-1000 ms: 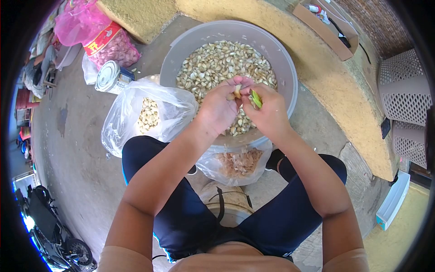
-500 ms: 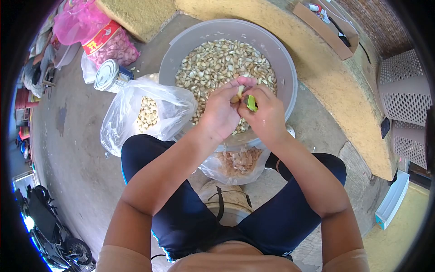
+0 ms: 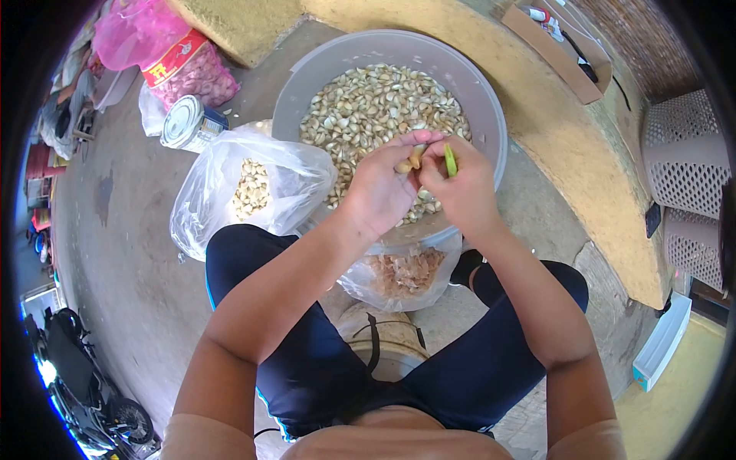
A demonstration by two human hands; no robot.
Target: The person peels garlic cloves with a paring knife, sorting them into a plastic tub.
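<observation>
Over the large grey tub (image 3: 491, 153) of garlic cloves (image 3: 376, 107), my two hands are close together. My left hand (image 3: 383, 180) is curled palm up around a couple of brownish, unpeeled-looking garlic cloves (image 3: 415, 159). In my right hand (image 3: 464, 180) is a small tool with a green handle (image 3: 450, 161), likely a paring knife; its blade is hidden by my fingers. Left of the tub, a clear plastic bag (image 3: 295, 172) holds pale peeled cloves (image 3: 251, 190). Below the tub's near rim, another clear bag (image 3: 356, 280) contains papery garlic skins (image 3: 405, 272).
A paint can (image 3: 184, 126) and a pink mesh sack (image 3: 203, 77) stand at the upper left. Behind the tub runs a yellow ledge (image 3: 567, 169) bearing a cardboard box (image 3: 563, 57). Perforated crates (image 3: 685, 161) are on the right; a motorcycle (image 3: 84, 383) stands lower left.
My right hand has turned and shifted slightly right, so the green handle now points more upright. The cloves in my left hand show more plainly.
</observation>
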